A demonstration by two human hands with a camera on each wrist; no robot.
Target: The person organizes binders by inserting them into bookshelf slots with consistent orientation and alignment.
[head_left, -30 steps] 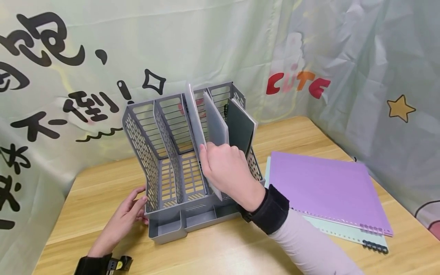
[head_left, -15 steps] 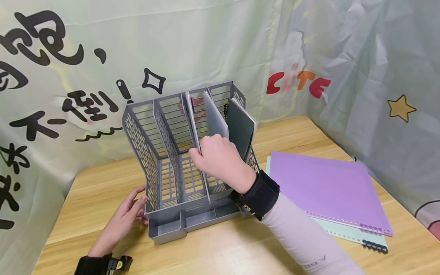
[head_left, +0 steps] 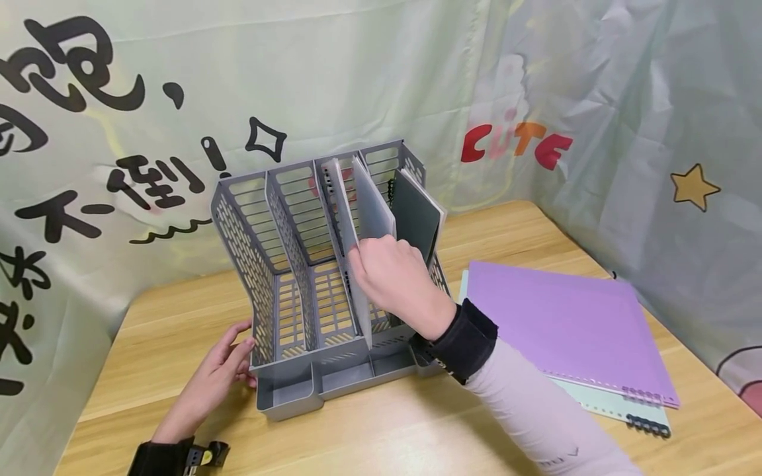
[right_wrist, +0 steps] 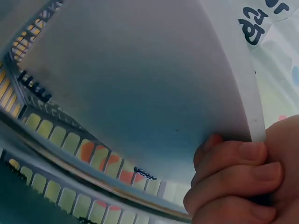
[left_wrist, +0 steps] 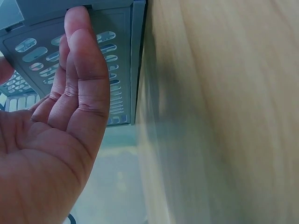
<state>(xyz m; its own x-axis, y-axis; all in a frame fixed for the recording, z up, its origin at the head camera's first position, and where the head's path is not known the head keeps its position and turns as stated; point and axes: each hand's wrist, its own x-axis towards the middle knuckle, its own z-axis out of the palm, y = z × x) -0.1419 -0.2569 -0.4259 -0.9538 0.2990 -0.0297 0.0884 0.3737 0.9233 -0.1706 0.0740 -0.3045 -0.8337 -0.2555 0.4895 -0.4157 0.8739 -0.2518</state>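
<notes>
Grey rack (head_left: 292, 362) from the head view, a purple notebook (head_left: 559, 324) at three o'clock. Left wrist: the left hand (left_wrist: 63, 126), straight-fingered, touches the rack at eight, I'd guess steadying it. Right wrist: the right hand (right_wrist: 240, 182) pinches a pale notebook (right_wrist: 131, 88) inside the rack, presumably against leaning.
</notes>
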